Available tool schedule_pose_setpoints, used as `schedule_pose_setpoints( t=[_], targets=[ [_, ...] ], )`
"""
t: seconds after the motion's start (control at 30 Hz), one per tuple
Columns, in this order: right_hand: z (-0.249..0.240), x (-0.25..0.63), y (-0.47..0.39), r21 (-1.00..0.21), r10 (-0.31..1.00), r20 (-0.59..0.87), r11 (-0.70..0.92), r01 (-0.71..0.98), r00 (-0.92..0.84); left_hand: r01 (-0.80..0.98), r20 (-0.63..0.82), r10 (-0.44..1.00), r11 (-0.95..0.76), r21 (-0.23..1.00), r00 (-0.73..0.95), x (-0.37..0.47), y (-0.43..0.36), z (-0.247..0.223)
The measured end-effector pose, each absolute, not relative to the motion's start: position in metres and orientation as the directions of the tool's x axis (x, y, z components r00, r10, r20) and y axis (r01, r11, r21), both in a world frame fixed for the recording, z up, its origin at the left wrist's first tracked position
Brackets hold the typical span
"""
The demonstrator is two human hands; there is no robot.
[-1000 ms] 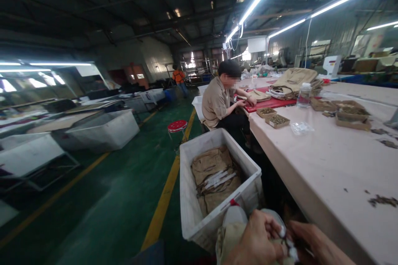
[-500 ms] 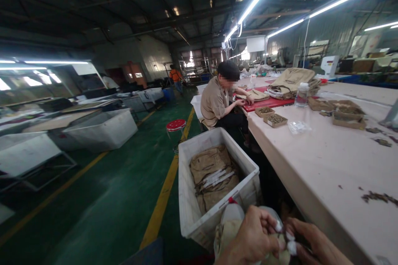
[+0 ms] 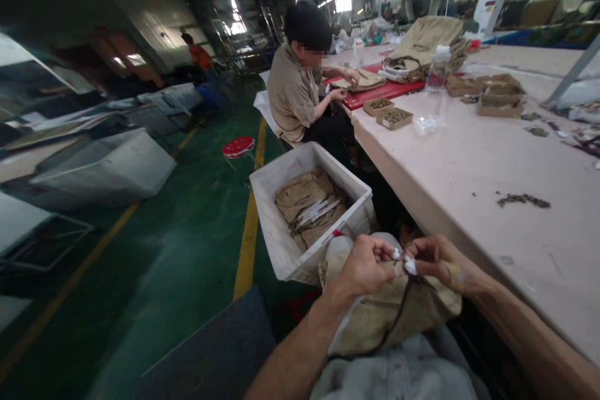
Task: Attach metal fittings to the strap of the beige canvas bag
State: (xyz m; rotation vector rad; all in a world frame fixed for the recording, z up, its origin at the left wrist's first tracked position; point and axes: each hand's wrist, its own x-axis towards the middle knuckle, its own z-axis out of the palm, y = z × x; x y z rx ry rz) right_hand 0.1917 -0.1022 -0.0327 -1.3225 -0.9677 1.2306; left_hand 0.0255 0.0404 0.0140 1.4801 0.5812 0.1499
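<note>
A tan cloth piece [image 3: 375, 325] with a dark cord or strip lies across my lap. At its upper edge my left hand [image 3: 372, 265] is closed in a pinch on the cloth, with a bit of white at the fingertips. Close beside it on the right, my right hand [image 3: 438, 262] pinches the same edge, a small white piece [image 3: 410, 264] between thumb and fingers. What the white pieces are is too small to tell. Just beyond my hands stands a white bin [image 3: 266, 225] holding folded tan cloth items [image 3: 307, 194] with white strips.
The pale table [image 3: 450, 169] runs along the right, bearing small metal parts [image 3: 522, 200], open boxes [image 3: 394, 117] and a bottle [image 3: 438, 69]. A seated person [image 3: 293, 87] handles tan cloth on a red mat [image 3: 389, 95]. A red stool [image 3: 239, 147] stands on the floor.
The view has tilted down, so my forearms, lap and more of the cloth now show. Both hands appear higher in the picture, still pinching the cloth close together.
</note>
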Motion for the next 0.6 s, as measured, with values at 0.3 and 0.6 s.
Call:
schedule_pose_setpoints(
  t=[0.3,0.6],
  targets=[
    [-0.026,0.194,-0.102,-0.979,0.973,-0.184,-0.169,-0.116,0.139,0.260,-0.269,0.423,0.078,0.962,0.865,0.026,0.042,0.011],
    [-0.039,0.200,-0.098,-0.964,0.976,-0.202,-0.185,-0.190,0.076,0.270,-0.255,0.425,0.028,0.963,0.868,0.029,0.048,0.007]
  ],
)
